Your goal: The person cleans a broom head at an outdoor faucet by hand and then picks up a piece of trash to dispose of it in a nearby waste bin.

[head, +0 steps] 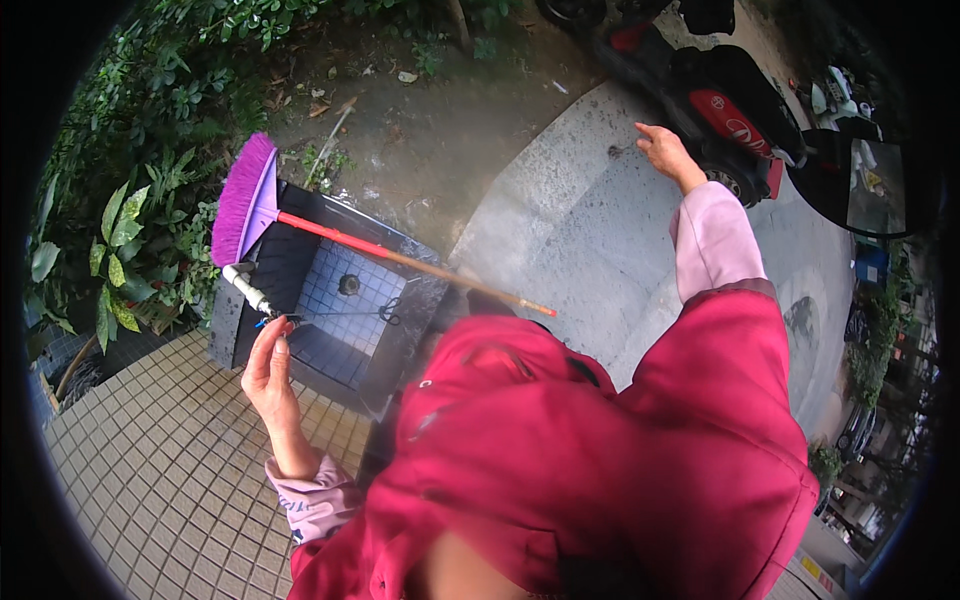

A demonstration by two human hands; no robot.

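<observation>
My left hand [271, 379] reaches up to the small blue-handled tap at the end of a white plastic pipe [246, 286], its fingertips pinched together at the tap. Whether they grip the handle cannot be made out. Under the pipe is a dark stone-rimmed basin [341, 300] with blue tiles and a round drain [349, 284]. A broom with purple bristles [244, 199] and a red and brown stick [420, 264] lies across the basin's rim. My right hand [667, 154] is stretched out over the concrete, fingers apart, holding nothing.
A black and red motor scooter [727, 112] stands beyond my right hand. Leafy shrubs [142, 202] grow behind the basin, next to bare soil [420, 120]. A wall with beige tiles [165, 450] lies at the lower left. A concrete path [570, 225] runs past the basin.
</observation>
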